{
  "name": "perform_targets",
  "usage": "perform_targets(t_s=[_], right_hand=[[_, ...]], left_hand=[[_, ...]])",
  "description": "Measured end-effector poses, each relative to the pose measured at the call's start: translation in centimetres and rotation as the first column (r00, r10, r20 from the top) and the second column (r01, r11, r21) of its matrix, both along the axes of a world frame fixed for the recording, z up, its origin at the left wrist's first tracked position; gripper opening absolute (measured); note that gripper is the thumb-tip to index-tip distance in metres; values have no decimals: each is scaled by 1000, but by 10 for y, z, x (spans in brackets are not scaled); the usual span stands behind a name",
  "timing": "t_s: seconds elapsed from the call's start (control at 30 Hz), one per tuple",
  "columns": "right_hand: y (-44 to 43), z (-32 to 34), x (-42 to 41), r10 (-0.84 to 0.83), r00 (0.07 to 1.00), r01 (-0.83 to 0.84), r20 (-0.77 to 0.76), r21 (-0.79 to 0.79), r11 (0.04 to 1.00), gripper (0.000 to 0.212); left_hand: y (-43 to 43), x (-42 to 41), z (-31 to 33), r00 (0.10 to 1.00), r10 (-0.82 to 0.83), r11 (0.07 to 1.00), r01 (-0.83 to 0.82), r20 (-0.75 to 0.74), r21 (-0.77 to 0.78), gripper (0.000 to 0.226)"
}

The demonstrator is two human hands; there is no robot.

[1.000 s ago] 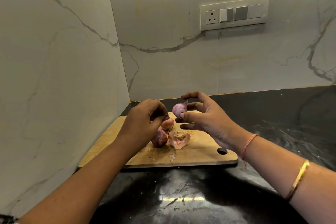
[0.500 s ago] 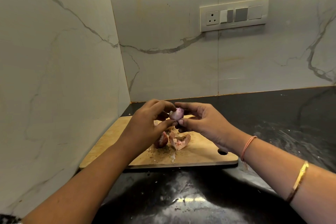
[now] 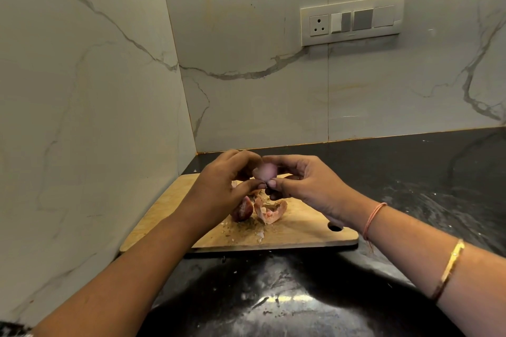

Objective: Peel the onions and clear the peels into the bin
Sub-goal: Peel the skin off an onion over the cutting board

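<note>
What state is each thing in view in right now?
cutting board, flat on the counter.
held onion, above the board, between both hands.
left hand, pinches the held onion.
right hand, grips the held onion.
dark onion, lying on the board, seemingly unpeeled.
peels, loose on the board, not binned.

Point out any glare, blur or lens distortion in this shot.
Head view: glare patch on the black countertop near the bottom edge; the held onion is smeared by blur, while the cutting board is sharper; wide-angle distortion tilts the switch panel.

Head view, close, facing down-forward at countertop [image 3: 410, 172] (single view).
</note>
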State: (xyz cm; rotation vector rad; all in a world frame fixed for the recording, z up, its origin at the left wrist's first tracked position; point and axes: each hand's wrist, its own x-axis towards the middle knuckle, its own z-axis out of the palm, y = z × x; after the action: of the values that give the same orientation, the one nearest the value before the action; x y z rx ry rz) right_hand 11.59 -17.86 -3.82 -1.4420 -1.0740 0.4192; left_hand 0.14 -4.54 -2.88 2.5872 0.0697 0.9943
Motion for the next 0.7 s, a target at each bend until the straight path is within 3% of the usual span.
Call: perform_targets(t_s=[0.17, 0.3, 0.47, 0.7], right_hand=[[0, 0, -1, 2, 1000, -2, 8, 3, 1000, 40], [-2, 3, -1, 22, 996, -17, -90, 48, 999, 34], [-2, 4, -2, 49, 977, -33, -205, 81, 996, 24], [-3, 8, 1, 30, 928, 25, -372, 142, 990, 25]], left_hand=[[-1, 0, 0, 1000, 9, 1000, -9, -3, -8, 27], [-2, 0, 0, 998, 25, 1000, -25, 60, 4, 20], [-1, -1, 0, 998, 44, 999, -45, 35, 14, 18], [6, 1, -2, 981, 186, 982, -188, 57, 22, 16]])
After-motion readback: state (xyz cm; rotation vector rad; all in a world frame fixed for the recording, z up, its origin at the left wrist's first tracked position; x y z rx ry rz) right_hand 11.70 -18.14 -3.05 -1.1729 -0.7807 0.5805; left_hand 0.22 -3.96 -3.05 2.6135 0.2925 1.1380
